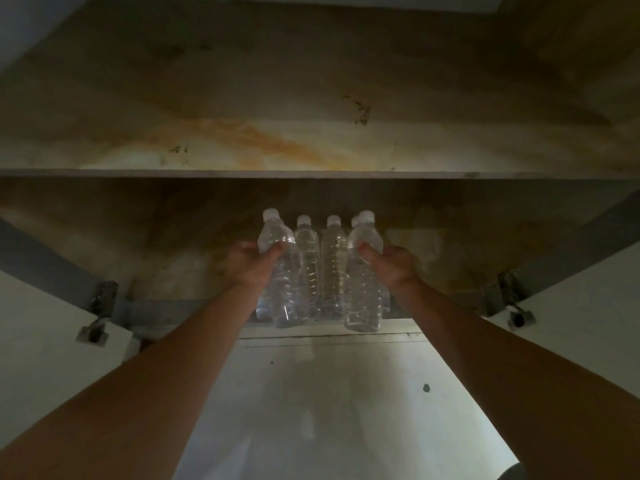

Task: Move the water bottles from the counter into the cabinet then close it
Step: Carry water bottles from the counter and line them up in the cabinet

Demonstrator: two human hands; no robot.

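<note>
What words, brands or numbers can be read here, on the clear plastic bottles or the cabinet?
No readable text anywhere.
The clear plastic water bottles with white caps, including those gripped by the left hand and right hand, show no labels.
The stained cabinet shelf bears only blotches, no writing.

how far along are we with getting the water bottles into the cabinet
Done: two standing bottles are already inside the cabinet, and a further cap shows behind. In hand: the left hand grips one bottle and the right hand grips another bottle, both at the cabinet's front. Left: set these two down, then shut the left door and right door. The counter is out of view.
</note>
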